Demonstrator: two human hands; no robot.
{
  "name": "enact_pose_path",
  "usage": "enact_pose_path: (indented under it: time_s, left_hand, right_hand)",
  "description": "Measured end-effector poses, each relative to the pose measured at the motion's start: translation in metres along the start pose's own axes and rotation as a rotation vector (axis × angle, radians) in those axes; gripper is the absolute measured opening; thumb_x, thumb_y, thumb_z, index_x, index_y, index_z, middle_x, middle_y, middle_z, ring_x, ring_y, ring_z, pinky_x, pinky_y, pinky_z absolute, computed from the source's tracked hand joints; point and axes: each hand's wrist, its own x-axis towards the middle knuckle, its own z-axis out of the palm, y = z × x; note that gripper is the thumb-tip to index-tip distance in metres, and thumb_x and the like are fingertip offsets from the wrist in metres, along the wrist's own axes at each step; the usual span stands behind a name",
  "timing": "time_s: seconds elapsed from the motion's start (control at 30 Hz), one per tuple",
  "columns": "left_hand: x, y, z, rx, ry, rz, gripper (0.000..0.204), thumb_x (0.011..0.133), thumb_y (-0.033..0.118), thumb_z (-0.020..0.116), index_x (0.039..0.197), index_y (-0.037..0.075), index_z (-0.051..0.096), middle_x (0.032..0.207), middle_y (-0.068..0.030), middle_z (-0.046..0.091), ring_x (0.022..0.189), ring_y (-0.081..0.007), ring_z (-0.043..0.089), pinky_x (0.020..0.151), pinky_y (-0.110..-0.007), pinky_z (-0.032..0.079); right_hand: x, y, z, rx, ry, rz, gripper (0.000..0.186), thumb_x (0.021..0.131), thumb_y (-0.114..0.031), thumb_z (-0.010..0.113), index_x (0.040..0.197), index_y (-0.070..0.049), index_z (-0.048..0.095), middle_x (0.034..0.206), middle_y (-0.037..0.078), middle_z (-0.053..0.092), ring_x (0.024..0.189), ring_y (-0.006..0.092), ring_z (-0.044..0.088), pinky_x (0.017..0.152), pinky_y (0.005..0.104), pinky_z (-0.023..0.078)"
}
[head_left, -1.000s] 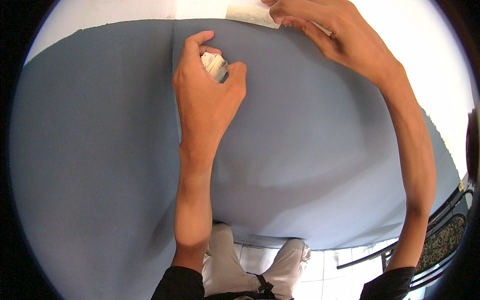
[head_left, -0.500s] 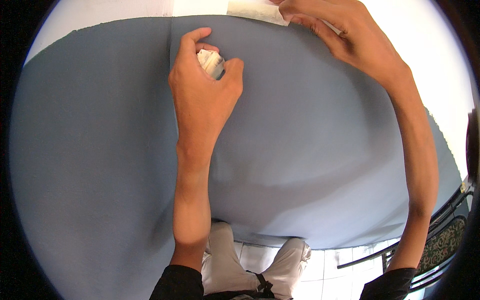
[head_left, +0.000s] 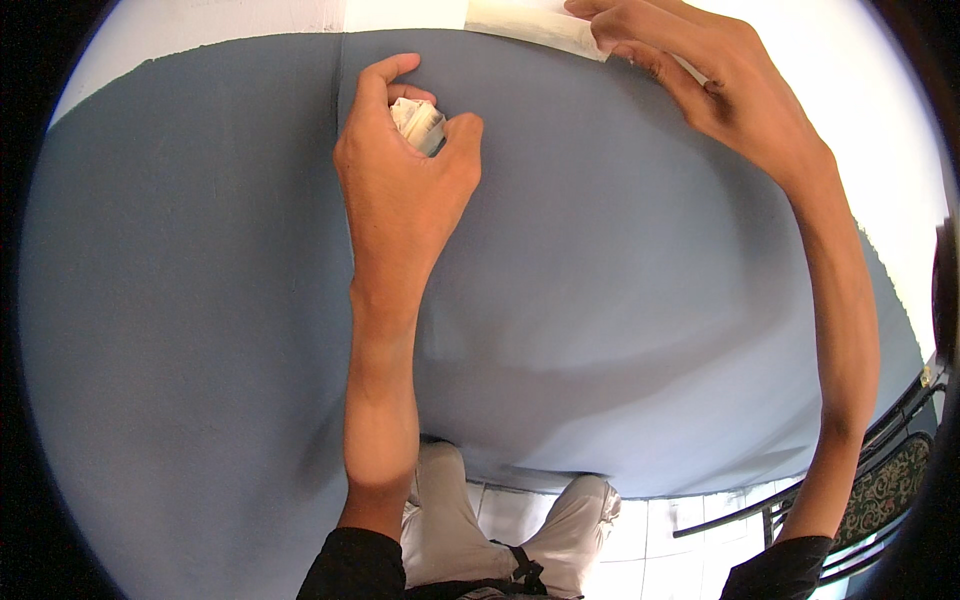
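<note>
My left hand is curled around a small, crumpled-looking cream bundle with a greyish end, held close to the grey-blue lower part of a wall; its index finger is raised. Higher up to the right, my right hand pinches the right end of a pale, semi-translucent tape-like strip. The strip lies along the border between the grey-blue paint and the white paint above. My fingers partly hide that end.
A black metal chair with a patterned green back stands at the lower right. White floor tiles and my light trousers show below the wall. The white paint has an uneven lower edge.
My right hand has moved to the right along the strip, whose right end now reaches further right. My left hand has shifted slightly left and up, still holding the bundle.
</note>
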Motion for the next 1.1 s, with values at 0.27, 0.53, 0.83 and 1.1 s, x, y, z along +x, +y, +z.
enact_pose_path:
  time_s: [0.27, 0.53, 0.83, 1.1]
  left_hand:
    - [-0.005, 0.006, 0.005, 0.005, 0.024, 0.019, 0.049, 0.079, 0.007, 0.070, 0.126, -0.003, 0.061, 0.095, -0.0112, 0.066, 0.076, -0.0191, 0.067, 0.072, -0.034, 0.056]
    - [-0.012, 0.020, 0.007, 0.020, 0.012, 0.005, 0.048, 0.080, 0.007, 0.070, 0.126, -0.004, 0.061, 0.094, -0.0104, 0.066, 0.073, -0.0176, 0.066, 0.070, -0.034, 0.056]
    - [-0.019, 0.028, 0.010, 0.009, 0.030, 0.013, 0.048, 0.079, 0.007, 0.070, 0.125, -0.003, 0.062, 0.093, -0.0101, 0.067, 0.072, -0.0167, 0.067, 0.068, -0.033, 0.056]
    - [-0.025, 0.038, 0.012, -0.002, 0.027, 0.005, 0.048, 0.079, 0.007, 0.070, 0.125, -0.004, 0.061, 0.095, -0.0092, 0.067, 0.072, -0.0156, 0.066, 0.068, -0.031, 0.055]
  right_hand:
    - [-0.022, -0.011, -0.014, -0.046, -0.022, 0.125, 0.008, 0.096, -0.003, 0.061, 0.104, -0.003, 0.060, 0.122, 0.018, 0.070, 0.099, 0.0299, 0.073, 0.077, 0.0397, 0.062]
    - [-0.046, 0.001, -0.025, 0.026, -0.017, 0.080, 0.013, 0.093, 0.003, 0.060, 0.105, -0.003, 0.061, 0.123, 0.019, 0.070, 0.094, 0.0281, 0.075, 0.073, 0.0378, 0.062]
    - [-0.064, 0.004, -0.034, -0.050, 0.003, 0.038, 0.014, 0.091, 0.006, 0.057, 0.101, -0.003, 0.062, 0.124, 0.019, 0.070, 0.096, 0.0271, 0.075, 0.073, 0.0370, 0.062]
    - [-0.083, 0.008, -0.039, -0.044, 0.044, 0.063, 0.013, 0.090, 0.006, 0.058, 0.099, -0.002, 0.063, 0.125, 0.020, 0.069, 0.097, 0.0280, 0.075, 0.074, 0.0363, 0.064]
